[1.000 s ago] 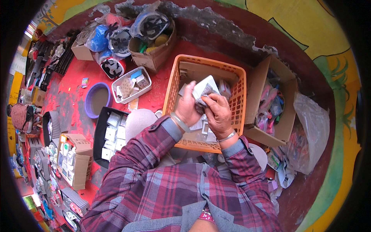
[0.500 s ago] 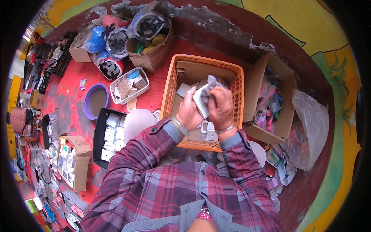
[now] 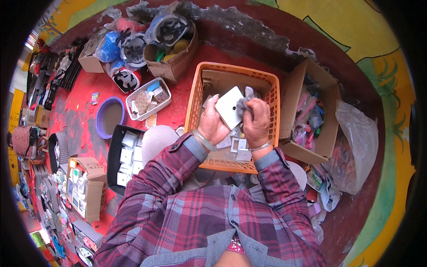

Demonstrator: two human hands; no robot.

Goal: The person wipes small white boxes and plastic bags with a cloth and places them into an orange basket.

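The person sits on the red floor (image 3: 84, 120) with both hands up over an orange basket (image 3: 195, 100). The left hand (image 3: 212, 124) grips a flat white square plate (image 3: 229, 107) by its edge and holds it tilted above the basket. The right hand (image 3: 256, 120) is closed tight on a small grey cloth (image 3: 243, 103), and the cloth presses on the plate's right side. The two hands are close together, just beside each other. More small white plates (image 3: 240, 149) lie at the bottom of the basket, under the hands. To the right stands an open cardboard box (image 3: 327, 133) full of colourful bits. To the left are a purple bowl (image 3: 101, 120) and a small white basket (image 3: 149, 99).
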